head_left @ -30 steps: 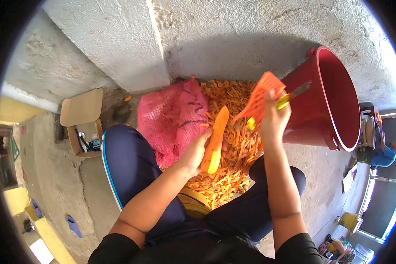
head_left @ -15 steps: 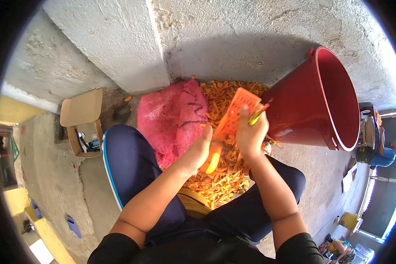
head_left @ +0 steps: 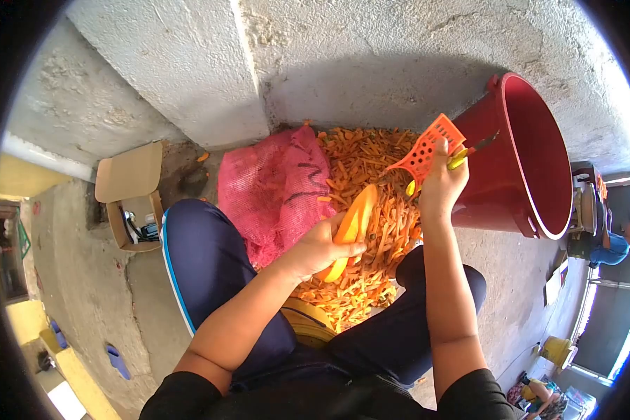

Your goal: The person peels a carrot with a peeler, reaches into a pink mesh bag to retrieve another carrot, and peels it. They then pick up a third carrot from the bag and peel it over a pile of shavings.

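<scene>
My left hand [head_left: 320,250] is closed around a long, smooth orange-yellow piece of peeled produce [head_left: 357,222], its thumb lying across it. Its exact kind cannot be told. To the right and higher, my right hand [head_left: 444,183] grips a flat orange plastic tool with rows of holes [head_left: 424,155]. That same hand also has a yellow-handled knife [head_left: 458,159], whose dark blade points right toward the bucket. Beneath both hands spreads a heap of orange peel strips [head_left: 388,234], between my bent knees.
A big dark-red bucket [head_left: 479,183] lies tilted at the right, mouth facing right. A pink mesh sack [head_left: 269,185] borders the heap's left side, near an open cardboard box [head_left: 134,217]. Rough wall [head_left: 371,42] rises behind. A person in blue [head_left: 609,250] is far right.
My hands have moved apart. The right one has gone up and right with the orange tool and knife, while the left keeps the orange piece, now more upright and in fuller view.
</scene>
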Motion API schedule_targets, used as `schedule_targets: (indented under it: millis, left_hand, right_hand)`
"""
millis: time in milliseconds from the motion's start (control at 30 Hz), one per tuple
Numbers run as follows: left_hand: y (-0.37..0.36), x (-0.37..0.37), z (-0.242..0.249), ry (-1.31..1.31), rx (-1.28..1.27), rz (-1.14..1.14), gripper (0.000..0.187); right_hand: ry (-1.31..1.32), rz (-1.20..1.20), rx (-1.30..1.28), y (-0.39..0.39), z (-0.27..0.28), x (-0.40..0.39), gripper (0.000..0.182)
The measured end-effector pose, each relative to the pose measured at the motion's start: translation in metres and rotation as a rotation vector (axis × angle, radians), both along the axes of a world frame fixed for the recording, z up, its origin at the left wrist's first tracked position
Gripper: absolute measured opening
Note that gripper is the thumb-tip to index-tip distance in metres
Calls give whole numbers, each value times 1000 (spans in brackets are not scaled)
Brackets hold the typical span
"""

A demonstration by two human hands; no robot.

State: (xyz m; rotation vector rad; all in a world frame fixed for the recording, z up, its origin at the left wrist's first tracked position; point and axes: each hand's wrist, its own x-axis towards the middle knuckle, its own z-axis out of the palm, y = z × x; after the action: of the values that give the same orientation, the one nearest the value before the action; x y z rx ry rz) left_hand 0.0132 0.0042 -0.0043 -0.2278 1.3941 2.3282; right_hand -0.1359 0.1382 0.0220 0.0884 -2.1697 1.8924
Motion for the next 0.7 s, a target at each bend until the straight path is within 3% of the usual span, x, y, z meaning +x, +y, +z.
schedule_targets:
  millis: [100, 200, 233, 333, 433, 567, 700]
  left_hand:
    - [-1, -4, 3, -102, -19, 74, 32]
    - [-7, -2, -11, -229, 305, 130, 34]
    - [-7, -4, -13, -123, 272, 116, 36]
    - [-7, -4, -2, -193, 247, 107, 38]
    - [-8, -5, -1, -327, 427, 180, 40]
    - [-6, -4, -17, -375, 457, 238, 44]
    - [-6, -4, -15, -356, 498, 159, 46]
  right_hand:
    - [26, 54, 61, -5, -1, 9, 17]
    - [17, 135, 65, -9, 1, 19, 18]
    - [14, 154, 70, -10, 1, 21, 19]
    - [-44, 197, 59, -14, 3, 30, 21]
    - [-54, 217, -25, -20, 1, 35, 22]
    - [-127, 318, -131, -25, 6, 51, 19]
    - [-88, 321, 102, -28, -1, 61, 19]
